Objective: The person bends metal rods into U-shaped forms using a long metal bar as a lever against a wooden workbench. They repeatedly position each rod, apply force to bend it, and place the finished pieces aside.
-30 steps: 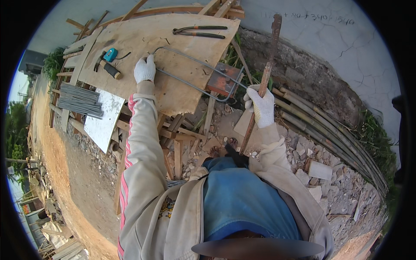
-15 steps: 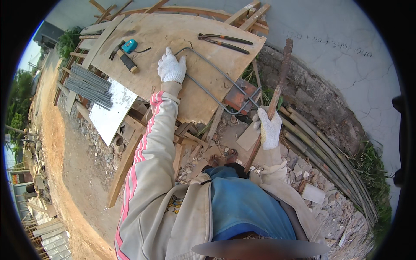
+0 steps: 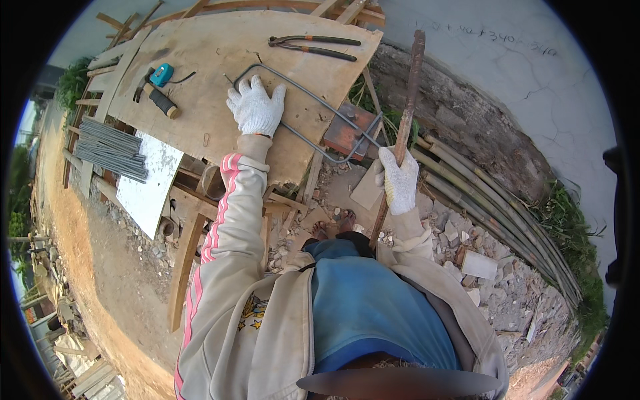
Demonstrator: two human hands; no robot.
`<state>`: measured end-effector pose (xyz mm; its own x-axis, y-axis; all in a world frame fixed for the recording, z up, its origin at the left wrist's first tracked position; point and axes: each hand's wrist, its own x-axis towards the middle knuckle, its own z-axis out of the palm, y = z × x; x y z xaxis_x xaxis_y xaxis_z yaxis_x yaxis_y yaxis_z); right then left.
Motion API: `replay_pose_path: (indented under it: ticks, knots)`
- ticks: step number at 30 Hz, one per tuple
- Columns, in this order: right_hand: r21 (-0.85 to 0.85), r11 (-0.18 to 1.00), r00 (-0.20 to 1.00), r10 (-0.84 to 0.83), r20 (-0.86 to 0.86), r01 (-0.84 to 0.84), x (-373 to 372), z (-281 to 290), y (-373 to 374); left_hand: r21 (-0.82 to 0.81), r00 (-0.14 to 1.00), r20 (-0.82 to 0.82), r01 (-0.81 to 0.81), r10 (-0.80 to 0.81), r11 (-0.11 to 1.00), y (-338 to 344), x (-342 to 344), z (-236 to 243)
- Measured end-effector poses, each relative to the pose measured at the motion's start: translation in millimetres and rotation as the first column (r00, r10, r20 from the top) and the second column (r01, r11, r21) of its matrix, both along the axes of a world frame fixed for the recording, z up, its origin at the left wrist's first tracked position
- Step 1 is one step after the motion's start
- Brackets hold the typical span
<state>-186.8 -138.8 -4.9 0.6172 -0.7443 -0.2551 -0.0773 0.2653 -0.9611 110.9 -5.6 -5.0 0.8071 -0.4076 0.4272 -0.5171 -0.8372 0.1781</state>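
My left hand (image 3: 257,109), in a white knit glove, lies on the plywood board (image 3: 200,100) with its fingers spread. It rests over the left end of a grey steel rod (image 3: 303,88) bent into a long rectangular loop. One tip of the rod pokes out left of my fingers; whether my palm touches it is hidden. The loop's right end lies across a rusty reddish metal block (image 3: 347,132) at the board's edge. My gloved right hand (image 3: 399,180) is wrapped around a long rusty bar (image 3: 408,100), which stands slanted beside the loop's right end.
On the board lie pincers (image 3: 313,48), a hammer (image 3: 160,100) and a teal tape measure (image 3: 161,75). Cut steel rods (image 3: 110,150) are stacked at left. Bamboo poles (image 3: 493,207) and rubble (image 3: 493,300) lie at right, below a grey wall (image 3: 493,87).
The view has shifted, so the scene sits further left. My left hand has slid right across the board, and its fingers have spread. My right hand keeps its grip on the bar.
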Motion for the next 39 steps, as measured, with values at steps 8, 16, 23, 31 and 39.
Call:
replay_pose_path:
  ticks: [8, 16, 23, 31, 39]
  knots:
    - [-0.027, 0.998, 0.999, -0.05, 0.016, 0.05, 0, -5, 4, 0.218, 0.977, -0.107, 0.204, -0.185, 0.954, -19, 2, 5]
    - [-0.069, 0.995, 0.996, -0.08, -0.024, 0.079, 3, -13, 3, 0.13, 0.963, -0.115, 0.257, -0.243, 0.958, -14, 2, 6]
    - [-0.046, 0.992, 0.993, -0.113, 0.012, 0.114, 7, -13, 6, 0.098, 0.963, -0.093, 0.263, -0.254, 0.96, -12, -1, 13]
    - [-0.251, 0.959, 0.987, -0.15, -0.049, 0.133, -30, 9, 0, 0.15, 0.967, -0.126, 0.24, -0.222, 0.959, -14, -6, 12]
    - [-0.171, 0.969, 0.979, -0.154, 0.134, 0.176, -89, 38, 2, 0.193, 0.961, -0.212, 0.22, -0.178, 0.956, -18, -4, 22]
